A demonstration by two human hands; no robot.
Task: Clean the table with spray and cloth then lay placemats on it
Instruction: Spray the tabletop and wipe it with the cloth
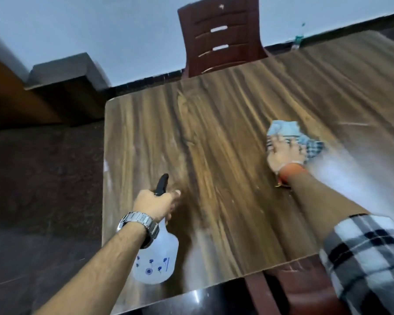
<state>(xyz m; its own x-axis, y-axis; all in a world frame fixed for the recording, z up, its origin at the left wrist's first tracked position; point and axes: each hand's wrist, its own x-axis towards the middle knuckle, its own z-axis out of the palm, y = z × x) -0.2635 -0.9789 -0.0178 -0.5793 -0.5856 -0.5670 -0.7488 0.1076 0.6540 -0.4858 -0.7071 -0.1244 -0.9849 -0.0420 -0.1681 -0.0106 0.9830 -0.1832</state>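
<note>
The wooden table (214, 142) fills the middle of the view. My left hand (154, 204) grips the neck of a translucent white spray bottle (156, 261) with blue marks and a black nozzle, held above the table's near left part. My right hand (284, 159) presses flat, fingers spread, on a blue and white checked cloth (284, 131) lying on the table's right half. A pale wet sheen lies on the surface just right of that hand. No placemats show.
A dark red plastic chair (223, 37) stands at the table's far edge. Another red chair (305, 289) is tucked under the near edge. A small bottle (297, 40) stands at the far right corner. Wooden furniture (62, 87) sits left, across dark floor.
</note>
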